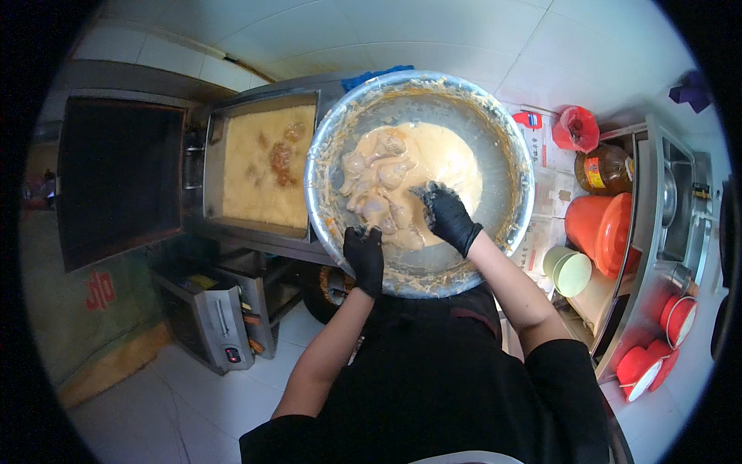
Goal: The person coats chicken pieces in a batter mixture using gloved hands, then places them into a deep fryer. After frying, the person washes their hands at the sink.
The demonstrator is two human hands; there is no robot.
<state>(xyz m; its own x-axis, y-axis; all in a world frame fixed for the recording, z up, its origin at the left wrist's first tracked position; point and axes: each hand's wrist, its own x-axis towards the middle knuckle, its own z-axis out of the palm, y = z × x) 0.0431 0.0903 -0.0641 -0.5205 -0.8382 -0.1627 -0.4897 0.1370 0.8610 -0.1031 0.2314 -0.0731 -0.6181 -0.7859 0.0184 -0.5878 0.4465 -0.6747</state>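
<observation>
A large metal basin [499, 145] stands before me, its inner wall crusted with smeared batter. Pale, thick batter [449, 153] pools in it, and several coated raw meat pieces, likely chicken [375, 203], are heaped on its left side. My left hand [365, 258], in a black glove, reaches over the near rim to the lower edge of the meat; whether its curled fingers grip a piece cannot be made out. My right hand [451, 216], also black-gloved, is at the batter right of the meat, its fingers apart and smeared, with nothing visible in them.
Left of the basin, a rectangular steel tank [212, 191] holds yellow material with brown patches. Beyond it is a dark panel [122, 180]. A metal appliance [223, 325] stands below. On the right are an orange bucket [591, 223], a green container [571, 272], and a large jar [606, 168].
</observation>
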